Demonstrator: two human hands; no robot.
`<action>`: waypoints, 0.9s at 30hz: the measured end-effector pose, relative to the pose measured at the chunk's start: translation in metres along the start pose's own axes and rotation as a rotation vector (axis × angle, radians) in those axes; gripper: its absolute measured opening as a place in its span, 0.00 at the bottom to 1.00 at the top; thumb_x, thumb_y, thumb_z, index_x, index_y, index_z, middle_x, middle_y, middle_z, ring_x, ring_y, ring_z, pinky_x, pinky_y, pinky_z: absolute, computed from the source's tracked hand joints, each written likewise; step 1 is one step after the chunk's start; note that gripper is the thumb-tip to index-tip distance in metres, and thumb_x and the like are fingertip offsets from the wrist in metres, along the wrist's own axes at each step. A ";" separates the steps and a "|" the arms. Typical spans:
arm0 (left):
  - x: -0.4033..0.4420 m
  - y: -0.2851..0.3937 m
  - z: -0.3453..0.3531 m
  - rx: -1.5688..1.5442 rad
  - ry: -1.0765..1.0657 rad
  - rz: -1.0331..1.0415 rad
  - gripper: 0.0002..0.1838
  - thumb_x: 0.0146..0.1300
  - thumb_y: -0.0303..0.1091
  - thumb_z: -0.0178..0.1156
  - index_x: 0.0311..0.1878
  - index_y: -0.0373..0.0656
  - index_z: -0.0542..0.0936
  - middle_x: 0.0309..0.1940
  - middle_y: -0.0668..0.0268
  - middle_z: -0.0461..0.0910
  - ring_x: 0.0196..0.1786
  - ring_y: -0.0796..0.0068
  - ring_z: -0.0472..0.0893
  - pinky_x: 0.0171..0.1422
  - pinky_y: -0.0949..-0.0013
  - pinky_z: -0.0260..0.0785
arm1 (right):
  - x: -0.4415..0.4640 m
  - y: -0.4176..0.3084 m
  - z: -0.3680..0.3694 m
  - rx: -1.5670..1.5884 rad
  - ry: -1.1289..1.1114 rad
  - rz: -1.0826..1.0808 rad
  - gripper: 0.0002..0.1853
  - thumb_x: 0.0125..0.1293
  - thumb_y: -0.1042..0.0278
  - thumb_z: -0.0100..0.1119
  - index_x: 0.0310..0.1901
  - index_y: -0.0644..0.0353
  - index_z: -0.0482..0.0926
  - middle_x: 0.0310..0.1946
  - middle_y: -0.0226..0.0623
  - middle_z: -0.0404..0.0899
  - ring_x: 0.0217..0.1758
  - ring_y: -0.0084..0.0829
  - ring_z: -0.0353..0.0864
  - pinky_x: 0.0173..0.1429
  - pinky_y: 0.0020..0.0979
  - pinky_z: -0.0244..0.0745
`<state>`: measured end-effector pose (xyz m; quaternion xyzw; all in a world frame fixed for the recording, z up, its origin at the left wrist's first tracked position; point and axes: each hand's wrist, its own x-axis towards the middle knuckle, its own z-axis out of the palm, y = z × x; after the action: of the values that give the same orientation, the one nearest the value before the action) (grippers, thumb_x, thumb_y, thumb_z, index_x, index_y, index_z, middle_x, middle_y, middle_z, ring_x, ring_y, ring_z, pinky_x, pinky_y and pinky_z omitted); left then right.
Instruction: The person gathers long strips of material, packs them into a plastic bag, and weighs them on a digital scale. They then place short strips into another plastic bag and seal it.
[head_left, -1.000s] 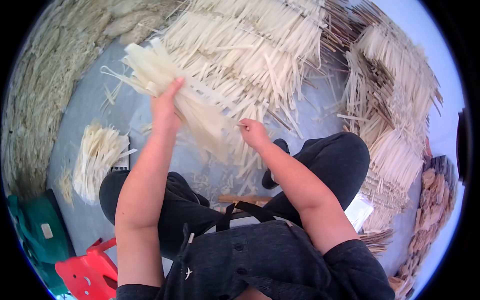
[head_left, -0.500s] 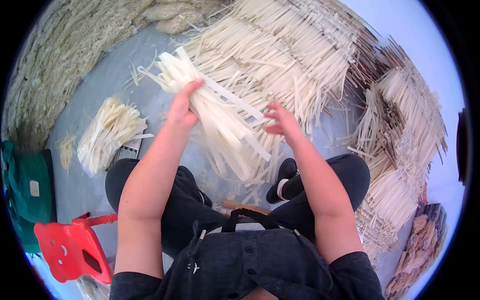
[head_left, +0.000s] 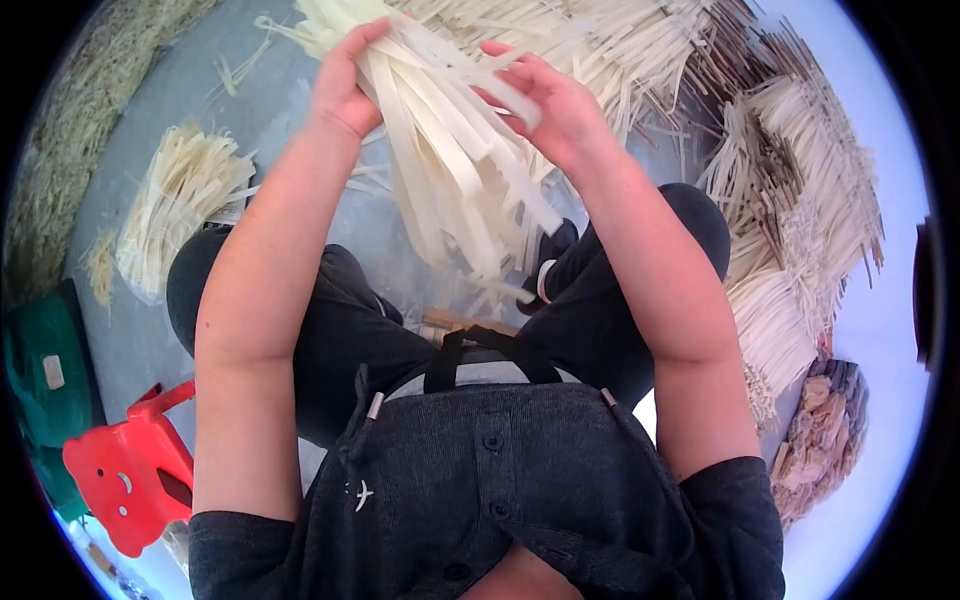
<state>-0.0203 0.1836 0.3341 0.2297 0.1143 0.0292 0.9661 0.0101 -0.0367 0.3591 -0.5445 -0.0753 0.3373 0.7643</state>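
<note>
My left hand (head_left: 348, 85) is closed round a bundle of pale flat strips (head_left: 440, 140), near the top of the view. The loose ends of the bundle hang down toward my feet and fan out. To the right of it, my right hand (head_left: 550, 105) has its fingers apart, at the edge of the strips, with some strips against or beside its fingers. Whether it touches them firmly is hard to tell. Behind both hands lies a wide layer of similar pale strips (head_left: 640, 50) on the grey floor.
A second bundle (head_left: 180, 200) lies on the floor at left. A red chair (head_left: 130, 470) and a green bag (head_left: 50, 385) are at lower left. More strips (head_left: 800, 200) are heaped at right, above a brown layered pile (head_left: 822, 435). Wooden pieces (head_left: 465, 322) lie between my legs.
My right hand let go of a strip and spread its fingers, then moved up against the bundle's right side. The bundle, still in my left hand, sits higher in view; the camera view has shifted.
</note>
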 end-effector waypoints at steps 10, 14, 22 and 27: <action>0.003 0.050 -0.019 -0.079 0.230 0.330 0.21 0.60 0.31 0.63 0.55 0.32 0.74 0.55 0.50 0.76 0.59 0.49 0.74 0.68 0.47 0.67 | -0.068 0.018 0.010 -0.347 0.031 0.347 0.29 0.71 0.47 0.54 0.65 0.58 0.69 0.52 0.39 0.78 0.52 0.29 0.79 0.56 0.30 0.71; 0.000 0.035 -0.017 -0.036 0.211 0.218 0.22 0.58 0.32 0.65 0.54 0.32 0.75 0.54 0.49 0.76 0.58 0.50 0.76 0.65 0.48 0.71 | -0.078 -0.003 -0.003 -0.747 0.158 -0.014 0.22 0.70 0.57 0.58 0.60 0.59 0.74 0.48 0.34 0.80 0.47 0.24 0.79 0.52 0.24 0.71; -0.034 -0.055 0.014 0.177 0.002 -0.357 0.19 0.59 0.32 0.66 0.51 0.34 0.77 0.41 0.55 0.82 0.43 0.59 0.84 0.52 0.52 0.79 | -0.019 -0.087 0.019 -0.845 0.233 -0.577 0.18 0.66 0.59 0.64 0.54 0.58 0.79 0.43 0.34 0.82 0.47 0.24 0.79 0.53 0.25 0.72; -0.053 -0.083 0.027 0.208 -0.099 -0.532 0.20 0.61 0.35 0.64 0.53 0.35 0.76 0.43 0.56 0.81 0.44 0.62 0.83 0.53 0.55 0.78 | 0.056 -0.070 0.002 -1.220 0.148 -0.604 0.36 0.61 0.38 0.61 0.66 0.51 0.71 0.63 0.46 0.73 0.71 0.40 0.66 0.70 0.39 0.63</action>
<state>-0.0652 0.0923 0.3312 0.2908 0.1257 -0.2485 0.9154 0.0827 -0.0145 0.4077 -0.8545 -0.3479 -0.0315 0.3844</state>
